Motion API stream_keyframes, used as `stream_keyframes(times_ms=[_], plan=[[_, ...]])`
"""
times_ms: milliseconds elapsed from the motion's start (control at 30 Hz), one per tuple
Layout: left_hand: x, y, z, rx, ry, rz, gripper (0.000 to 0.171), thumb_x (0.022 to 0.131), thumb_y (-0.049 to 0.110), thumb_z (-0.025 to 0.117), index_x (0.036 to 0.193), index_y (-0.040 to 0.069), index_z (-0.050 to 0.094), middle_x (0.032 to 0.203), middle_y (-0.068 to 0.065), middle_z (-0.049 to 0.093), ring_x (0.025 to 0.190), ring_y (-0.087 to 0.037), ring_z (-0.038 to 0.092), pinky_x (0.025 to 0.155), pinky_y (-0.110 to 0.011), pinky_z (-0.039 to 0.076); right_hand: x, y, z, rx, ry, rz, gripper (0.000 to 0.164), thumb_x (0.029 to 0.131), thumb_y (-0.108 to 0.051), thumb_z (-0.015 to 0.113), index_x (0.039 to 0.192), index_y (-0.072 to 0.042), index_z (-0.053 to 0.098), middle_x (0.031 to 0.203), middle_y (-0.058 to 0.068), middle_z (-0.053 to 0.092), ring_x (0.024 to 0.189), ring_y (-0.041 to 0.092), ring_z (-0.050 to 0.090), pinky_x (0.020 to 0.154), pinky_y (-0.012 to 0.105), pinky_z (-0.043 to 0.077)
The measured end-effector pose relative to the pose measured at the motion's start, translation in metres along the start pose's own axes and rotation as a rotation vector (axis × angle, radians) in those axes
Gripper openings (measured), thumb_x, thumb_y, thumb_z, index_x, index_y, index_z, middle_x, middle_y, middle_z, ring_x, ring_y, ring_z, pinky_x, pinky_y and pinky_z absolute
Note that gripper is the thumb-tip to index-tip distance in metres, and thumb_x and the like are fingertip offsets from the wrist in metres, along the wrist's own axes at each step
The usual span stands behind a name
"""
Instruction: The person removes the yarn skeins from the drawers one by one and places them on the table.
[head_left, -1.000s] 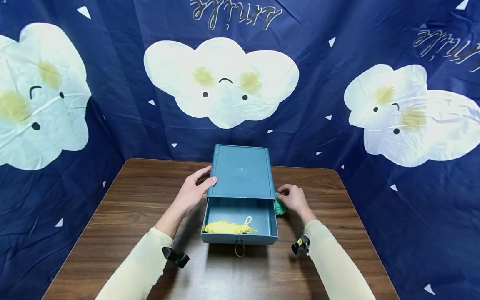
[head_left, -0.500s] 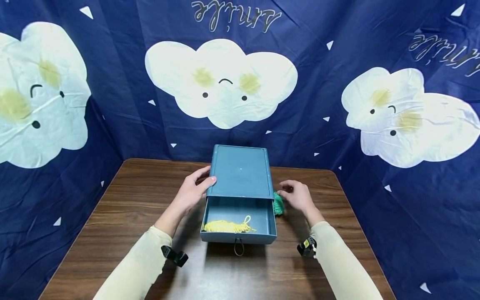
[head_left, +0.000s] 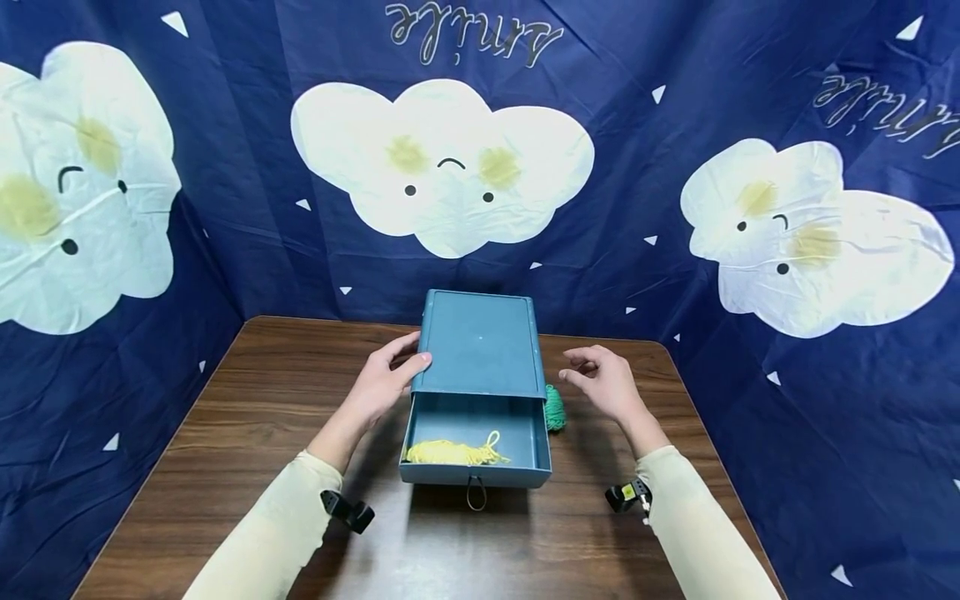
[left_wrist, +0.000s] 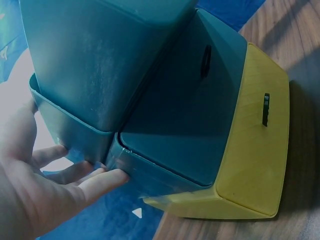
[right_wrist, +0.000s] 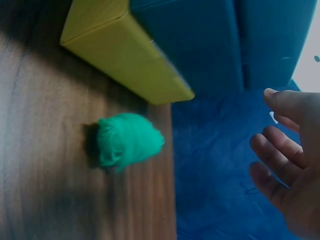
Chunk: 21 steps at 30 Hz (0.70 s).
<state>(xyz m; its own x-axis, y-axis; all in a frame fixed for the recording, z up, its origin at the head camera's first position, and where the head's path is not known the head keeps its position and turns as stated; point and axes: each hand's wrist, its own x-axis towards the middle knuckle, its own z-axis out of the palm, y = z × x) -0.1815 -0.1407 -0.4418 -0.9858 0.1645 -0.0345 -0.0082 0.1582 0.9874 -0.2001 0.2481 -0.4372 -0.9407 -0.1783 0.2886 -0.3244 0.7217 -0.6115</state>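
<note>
A blue drawer cabinet (head_left: 482, 342) stands on the table, its top drawer (head_left: 480, 476) pulled out toward the person. Along the front of that drawer lies a bundle of yellow yarn (head_left: 450, 453). My left hand (head_left: 384, 385) rests against the cabinet's left side, thumb tip at the top edge; the left wrist view shows its fingertips (left_wrist: 117, 176) touching the blue side. Right of the cabinet, a green ball of yarn (right_wrist: 131, 140) lies on the wood. My right hand (head_left: 606, 383) hovers near it with loosely bent fingers, holding nothing.
Below the pulled-out drawer are another blue drawer (left_wrist: 192, 100) and a yellow bottom one (left_wrist: 257, 135), both pushed in with dark loop pulls. The wooden table (head_left: 285, 450) ends at a dark blue curtain (head_left: 637, 208) printed with clouds.
My right hand has let go of the green yarn and moved up and right, away from it. My left hand has stayed at the cabinet's side.
</note>
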Motion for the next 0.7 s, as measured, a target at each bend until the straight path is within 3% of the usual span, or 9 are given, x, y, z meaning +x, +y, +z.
stream_keyframes(times_ms=[167,367,567,700], plan=[[-0.001,0.002,0.001,-0.01,0.002,-0.001,0.068,0.098,0.047,0.067,0.156,0.02,0.044,0.152,-0.014,0.05,0.133,-0.033,0.054,0.095,-0.049,0.058,-0.002,-0.013,-0.007,0.028,0.026,-0.038,0.03,0.087,-0.018,0.084,0.115,-0.013,0.077,0.105,0.011,0.072,0.091,0.026,0.069,0.08,0.047,0.059],[-0.001,0.002,0.0,-0.035,-0.004,-0.011,0.067,0.098,0.046,0.068,0.156,0.021,0.044,0.152,-0.014,0.049,0.133,-0.033,0.054,0.095,-0.048,0.058,-0.004,-0.03,-0.017,0.033,0.066,-0.089,0.024,0.088,-0.018,0.083,0.11,-0.015,0.079,0.1,0.008,0.074,0.082,0.016,0.067,0.073,0.031,0.057],[-0.001,0.001,-0.001,-0.034,-0.013,-0.008,0.068,0.099,0.045,0.067,0.158,0.02,0.042,0.153,-0.016,0.048,0.134,-0.035,0.053,0.098,-0.05,0.056,-0.009,-0.05,-0.023,0.074,0.094,-0.151,0.025,0.086,-0.013,0.084,0.111,-0.013,0.079,0.096,0.0,0.073,0.081,0.012,0.067,0.072,0.038,0.06],[0.0,0.0,-0.001,-0.039,-0.016,-0.004,0.068,0.1,0.044,0.066,0.158,0.02,0.041,0.154,-0.016,0.047,0.134,-0.035,0.053,0.098,-0.051,0.056,-0.012,-0.064,-0.026,0.1,0.1,-0.177,0.027,0.085,-0.012,0.084,0.112,-0.013,0.079,0.095,0.001,0.072,0.081,0.011,0.067,0.071,0.031,0.059]])
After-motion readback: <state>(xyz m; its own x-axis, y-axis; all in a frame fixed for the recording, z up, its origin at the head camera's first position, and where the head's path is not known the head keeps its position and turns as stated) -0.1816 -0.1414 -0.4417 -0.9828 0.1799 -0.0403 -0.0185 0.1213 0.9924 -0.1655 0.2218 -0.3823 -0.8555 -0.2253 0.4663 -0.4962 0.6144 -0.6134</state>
